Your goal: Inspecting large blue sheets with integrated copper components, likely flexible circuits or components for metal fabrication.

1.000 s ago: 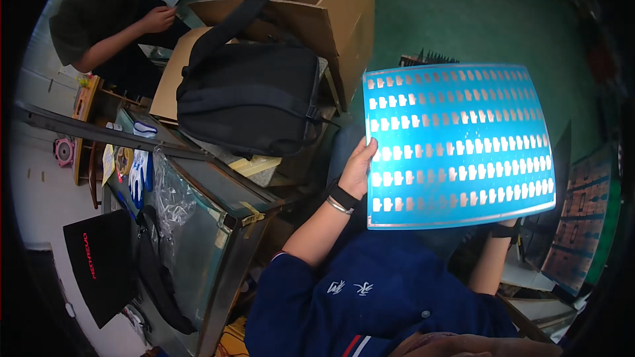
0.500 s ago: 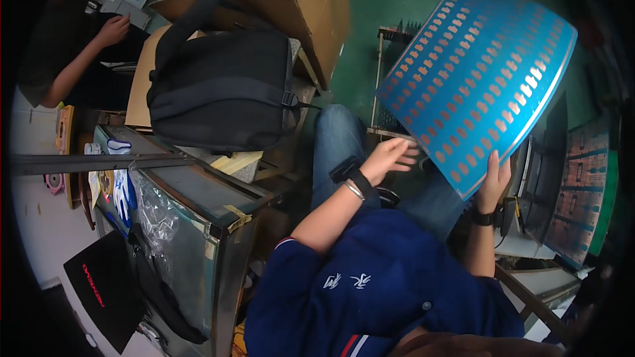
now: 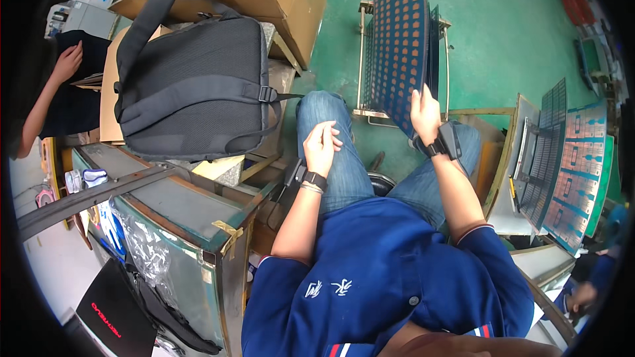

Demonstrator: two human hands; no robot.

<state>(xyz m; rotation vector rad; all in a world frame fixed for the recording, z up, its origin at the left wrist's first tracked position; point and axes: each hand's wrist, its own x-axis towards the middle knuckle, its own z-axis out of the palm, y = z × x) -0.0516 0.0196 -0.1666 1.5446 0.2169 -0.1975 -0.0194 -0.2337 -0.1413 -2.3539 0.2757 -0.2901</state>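
Observation:
A large blue circuit board panel point(image 3: 397, 39) with rows of copper-coloured pads stands on edge, steeply tilted, at a metal rack point(image 3: 361, 66) on the floor in front of me. My right hand point(image 3: 425, 114) is closed on the panel's near right edge, low down. Just right of this panel, another dark panel point(image 3: 434, 53) shows edge-on in the rack. My left hand point(image 3: 320, 148) hangs over my left thigh, its fingers loosely bent and apart, holding nothing. How deep the held panel sits in the rack is hidden.
On the left, a black backpack point(image 3: 192, 89) lies before a cardboard box point(image 3: 291, 0). A metal-framed cabinet point(image 3: 178, 205) stands nearer me. Several patterned panels point(image 3: 575, 172) lean at the right. Another person's hand point(image 3: 68, 63) is at the far left.
The panel has swung from lying broadside at the right to standing edge-on at the rack. My right hand moved forward and left with it; my left hand drew back from it.

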